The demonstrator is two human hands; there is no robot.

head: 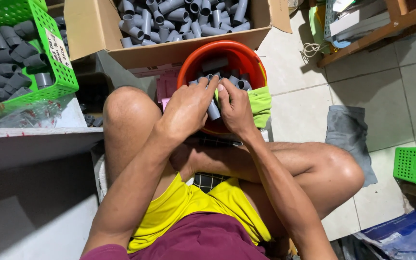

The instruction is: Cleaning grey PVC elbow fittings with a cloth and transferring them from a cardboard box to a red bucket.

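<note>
Here, a short grey plastic pipe piece point(213, 110) is gripped by closed fingers of the left hand point(187, 109) and right hand point(236, 110) over the round orange plastic bucket point(188, 67), partly filled; the far cardboard box point(179, 50) is still heaped with grey pipe fittings point(179, 19).

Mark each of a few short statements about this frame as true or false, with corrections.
1. Both hands hold one grey pipe piece over the red bucket. True: the left hand and right hand meet on it.
2. The bucket is empty. False: it holds more grey pipe pieces.
3. The cardboard box holds grey pipe fittings. True.
4. The green basket at upper left holds red caps. False: it holds grey pipe pieces.
5. A green cloth hangs at the bucket's rim. True.
6. The grey cloth lies inside the box. False: it lies on the tiled floor.
</note>
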